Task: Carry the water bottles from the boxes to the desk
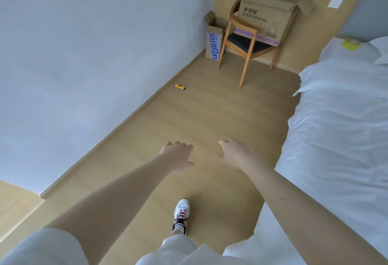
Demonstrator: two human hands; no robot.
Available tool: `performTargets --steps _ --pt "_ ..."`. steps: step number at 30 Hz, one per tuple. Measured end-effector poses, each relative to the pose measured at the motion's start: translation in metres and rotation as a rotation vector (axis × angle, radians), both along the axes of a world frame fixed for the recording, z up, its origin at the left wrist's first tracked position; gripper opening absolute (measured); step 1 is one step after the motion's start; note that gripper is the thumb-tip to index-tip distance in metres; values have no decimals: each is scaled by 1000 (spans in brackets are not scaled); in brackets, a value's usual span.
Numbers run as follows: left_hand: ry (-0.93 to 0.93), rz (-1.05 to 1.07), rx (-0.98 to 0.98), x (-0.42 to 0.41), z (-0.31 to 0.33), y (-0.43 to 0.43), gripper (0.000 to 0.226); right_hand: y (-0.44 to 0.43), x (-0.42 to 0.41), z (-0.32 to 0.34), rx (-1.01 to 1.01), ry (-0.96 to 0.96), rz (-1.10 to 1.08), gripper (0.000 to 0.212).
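Note:
A large open cardboard box [266, 21] sits on a wooden chair [241, 46] against the far wall. A narrow open box with blue lettering [214, 42] stands on the floor to the chair's left. No water bottle shows; the insides of both boxes are hidden. My left hand [178, 155] and my right hand [235, 153] are stretched out in front of me over the floor, far short of the boxes. Both have loosely spread fingers and hold nothing. No desk is in view.
A bed with white sheets [336, 128] runs along the right side. A yellow utility knife [179, 86] lies on the wooden floor by the left wall. My foot in a white sneaker [181, 212] is on the floor below my hands.

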State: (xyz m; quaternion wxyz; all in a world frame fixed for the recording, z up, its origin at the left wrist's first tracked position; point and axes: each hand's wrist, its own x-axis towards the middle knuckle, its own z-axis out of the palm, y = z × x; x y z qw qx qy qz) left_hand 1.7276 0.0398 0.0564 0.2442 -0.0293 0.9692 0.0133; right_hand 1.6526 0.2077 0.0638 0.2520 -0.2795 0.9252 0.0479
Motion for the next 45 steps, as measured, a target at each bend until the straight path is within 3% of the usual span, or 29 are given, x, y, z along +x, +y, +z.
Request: performTargets --steps 14,26,38,45 --pt "69 -54 136 -192 24 -126 52 -113 -144 32 -10 25 -168 52" --pt "18 -283 5 -329 9 -107 50 -99 -263 13 -34 -8 -291 54" --pt "-5 -254 -24 -539 17 -71 46 -65 -479 7 -113 -34 -315 54" --pt "-10 -302 -9 -622 13 -51 47 -51 -562 -1 -132 -61 -346 54"
